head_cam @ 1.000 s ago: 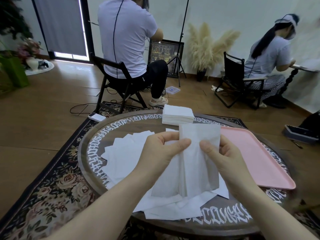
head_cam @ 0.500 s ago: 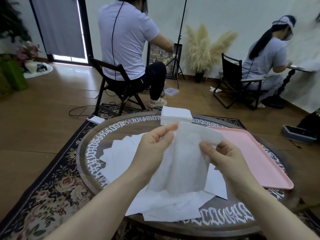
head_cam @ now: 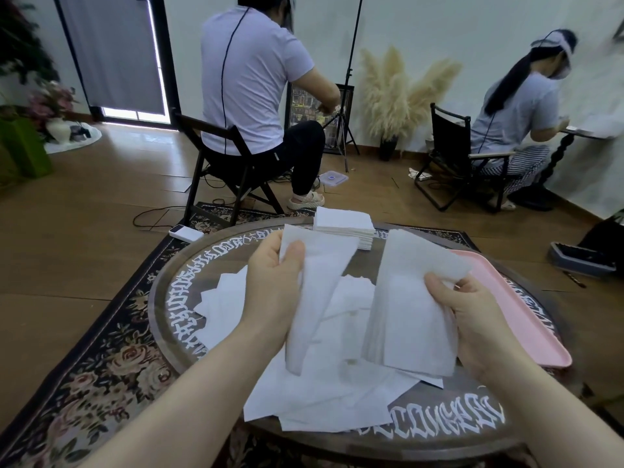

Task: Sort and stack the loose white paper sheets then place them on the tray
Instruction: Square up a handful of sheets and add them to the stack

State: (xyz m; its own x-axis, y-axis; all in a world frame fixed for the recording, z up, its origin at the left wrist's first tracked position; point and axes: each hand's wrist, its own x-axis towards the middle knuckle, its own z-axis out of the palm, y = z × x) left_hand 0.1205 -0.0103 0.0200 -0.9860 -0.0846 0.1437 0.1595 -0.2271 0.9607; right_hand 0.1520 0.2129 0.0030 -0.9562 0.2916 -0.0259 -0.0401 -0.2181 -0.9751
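White, thin and slightly limp, two paper sheets are held apart above a round tabletop (head_cam: 162, 298). The left hand (head_cam: 273, 292) pinches the left sheet (head_cam: 317, 298) at its upper corner, thumb in front and fingers curled behind, so that the sheet hangs down in a narrow, tapering fold. The right hand (head_cam: 472, 315) grips the right sheet (head_cam: 408, 305) along its right edge, thumb pressed on the front face; this sheet hangs broad and nearly flat, its upper corner bent over the fingers. Beneath both hands a loose pile (head_cam: 337, 400) of overlapping rectangular sheets is fanned at mixed angles over the middle of the tabletop, which is dark wood with a ring of white ornamental lettering. A neat square stack (head_cam: 344, 221) of sheets rests at the far edge. A pink tray (head_cam: 533, 319), smooth, with a low raised rim and rounded corners, lies on the right side of the tabletop, just beside the right hand, with no sheets visible on it. A floral rug (head_cam: 94, 366) lies under the table.
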